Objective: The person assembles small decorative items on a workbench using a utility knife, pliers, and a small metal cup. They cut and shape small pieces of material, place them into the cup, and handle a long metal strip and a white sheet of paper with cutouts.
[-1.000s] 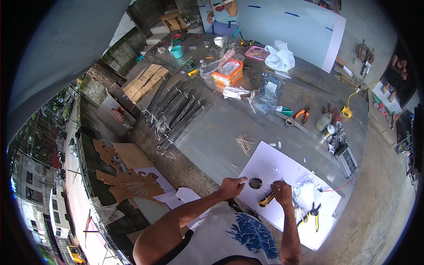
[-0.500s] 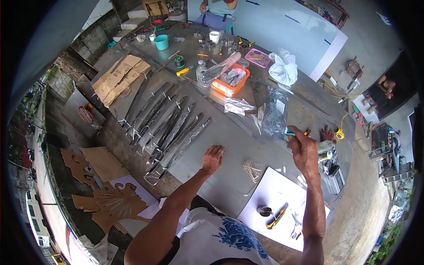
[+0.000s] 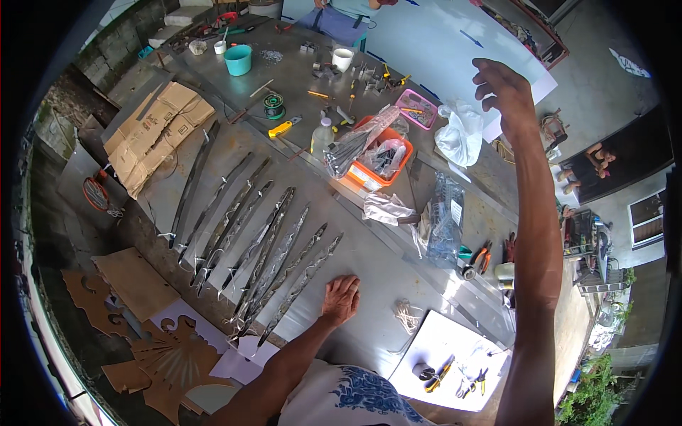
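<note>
My left hand (image 3: 341, 299) rests palm down on the bare metal tabletop (image 3: 376, 248), fingers lying flat with nothing in them. To its left lie several long, dark curved strips (image 3: 277, 220), wrapped in clear plastic and tied with white string. My right hand (image 3: 506, 92) is raised and stretched forward past the right side of the table, fingers apart and bent, holding nothing I can see. Beneath it in the picture is a white plastic bag (image 3: 458, 137). Orange-handled pliers (image 3: 483, 257) and a green-handled tool (image 3: 465, 252) lie beside a clear plastic packet (image 3: 445, 220).
An orange basket (image 3: 398, 165) of bagged pieces stands mid-table, near a bottle (image 3: 322, 137). Farther back are a teal bucket (image 3: 239, 61), a white mug (image 3: 342, 59) and a pink tray (image 3: 418, 108). Near me, a white board (image 3: 455, 366) carries a cutter (image 3: 439, 375). Another person (image 3: 341, 21) stands opposite.
My right hand has left the green-handled tool beside the plastic packet and swung up and forward. My left hand stays on the tabletop. The whole view has shifted.
</note>
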A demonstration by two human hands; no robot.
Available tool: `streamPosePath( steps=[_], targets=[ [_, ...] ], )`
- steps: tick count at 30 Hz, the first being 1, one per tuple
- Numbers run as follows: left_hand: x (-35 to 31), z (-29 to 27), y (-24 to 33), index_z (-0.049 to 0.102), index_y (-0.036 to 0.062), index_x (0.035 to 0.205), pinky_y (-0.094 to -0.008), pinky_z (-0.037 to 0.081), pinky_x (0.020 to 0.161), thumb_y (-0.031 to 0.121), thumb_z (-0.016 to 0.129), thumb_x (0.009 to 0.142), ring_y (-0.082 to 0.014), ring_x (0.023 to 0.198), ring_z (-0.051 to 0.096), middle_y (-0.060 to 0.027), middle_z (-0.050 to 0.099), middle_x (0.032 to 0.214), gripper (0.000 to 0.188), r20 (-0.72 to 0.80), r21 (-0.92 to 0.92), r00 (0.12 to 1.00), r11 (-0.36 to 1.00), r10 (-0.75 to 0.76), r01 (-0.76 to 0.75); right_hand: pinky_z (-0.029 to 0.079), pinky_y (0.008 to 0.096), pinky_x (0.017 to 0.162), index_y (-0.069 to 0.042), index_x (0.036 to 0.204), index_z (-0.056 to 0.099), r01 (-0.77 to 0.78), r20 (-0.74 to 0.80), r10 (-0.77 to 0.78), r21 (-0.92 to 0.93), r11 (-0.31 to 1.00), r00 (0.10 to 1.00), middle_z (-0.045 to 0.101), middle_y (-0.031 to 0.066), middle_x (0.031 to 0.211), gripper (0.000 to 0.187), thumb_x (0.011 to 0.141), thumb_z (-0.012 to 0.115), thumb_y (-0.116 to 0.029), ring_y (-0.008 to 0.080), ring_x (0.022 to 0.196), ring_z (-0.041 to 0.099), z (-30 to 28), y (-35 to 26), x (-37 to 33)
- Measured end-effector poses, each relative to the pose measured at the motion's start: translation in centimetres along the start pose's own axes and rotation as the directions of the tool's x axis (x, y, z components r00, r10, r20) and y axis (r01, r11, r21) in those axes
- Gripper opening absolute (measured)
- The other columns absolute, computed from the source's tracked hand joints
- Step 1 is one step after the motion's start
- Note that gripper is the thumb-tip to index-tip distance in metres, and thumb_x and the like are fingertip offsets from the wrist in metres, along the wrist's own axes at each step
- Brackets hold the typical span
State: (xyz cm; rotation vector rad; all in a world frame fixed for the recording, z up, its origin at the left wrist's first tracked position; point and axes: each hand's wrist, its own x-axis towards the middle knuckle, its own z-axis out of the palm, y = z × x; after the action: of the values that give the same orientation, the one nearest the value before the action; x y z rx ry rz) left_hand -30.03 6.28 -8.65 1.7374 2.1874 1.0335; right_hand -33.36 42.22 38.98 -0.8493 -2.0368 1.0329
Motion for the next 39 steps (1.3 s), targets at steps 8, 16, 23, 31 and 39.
streamPosePath(
  steps=[8,16,23,31,39],
  targets=[
    [0.2,-0.3,0.1,0.057,0.0116,0.129,-0.0446,0.036,0.101,0.023,0.063,0.087,-0.0240,0.127,0.045,-0.0023,0.051,0.136,0.043,0.024,-0.076,0.996,0.993,-0.087,0.088,0.056,0.0424,0.097,0.009,0.130,0.055,-0.202,0.047,0.200,0.394,0.897,0.979,0.062,0.0216,0.123,0.041,0.095,0.064,-0.011,0.0361,0.110,0.064,1.6,11.0,17.9],
    [0.8,-0.8,0.0,0.060,0.0156,0.129,-0.0460,0.036,0.099,0.024,0.066,0.086,-0.0243,0.124,0.048,-0.0025,0.054,0.134,0.044,0.130,-0.059,0.981,0.987,-0.142,0.151,0.048,0.0491,0.108,0.009,0.132,0.048,-0.183,0.051,0.211,0.713,0.677,0.976,0.045,0.0272,0.141,0.044,0.096,0.064,-0.010,0.0423,0.125,0.052,2.0,17.6,31.6],
    [1.2,-1.1,-0.3,0.059,0.0160,0.131,-0.0439,0.038,0.098,0.028,0.065,0.090,-0.0200,0.125,0.048,0.0005,0.052,0.138,0.043,0.153,-0.064,0.977,0.986,-0.146,0.157,0.046,0.0504,0.110,0.005,0.136,0.047,0.171,-0.066,-0.164,0.121,0.978,0.984,0.049,0.0275,0.138,0.049,0.097,0.066,-0.017,0.0416,0.130,0.050,1.6,20.4,39.7],
    [1.5,-1.9,-0.3,0.061,0.0130,0.128,-0.0451,0.038,0.099,0.024,0.070,0.085,-0.0227,0.121,0.052,-0.0024,0.057,0.131,0.045,0.148,-0.127,0.982,0.982,-0.120,0.139,0.059,0.0383,0.082,0.006,0.115,0.059,0.083,-0.175,0.012,0.523,0.848,0.985,0.066,0.0153,0.097,0.022,0.097,0.060,-0.006,0.0261,0.088,0.067,0.4,19.1,44.8],
    [1.2,-1.3,-0.7,0.061,0.0130,0.129,-0.0458,0.038,0.099,0.027,0.066,0.089,-0.0221,0.124,0.050,-0.0012,0.055,0.134,0.043,0.161,-0.111,0.981,0.985,-0.111,0.130,0.060,0.0470,0.092,0.012,0.119,0.057,0.396,-0.292,-0.336,0.178,0.901,0.895,0.066,0.0266,0.111,0.032,0.094,0.065,-0.007,0.0399,0.100,0.069,0.6,12.5,28.4]
  ],
)
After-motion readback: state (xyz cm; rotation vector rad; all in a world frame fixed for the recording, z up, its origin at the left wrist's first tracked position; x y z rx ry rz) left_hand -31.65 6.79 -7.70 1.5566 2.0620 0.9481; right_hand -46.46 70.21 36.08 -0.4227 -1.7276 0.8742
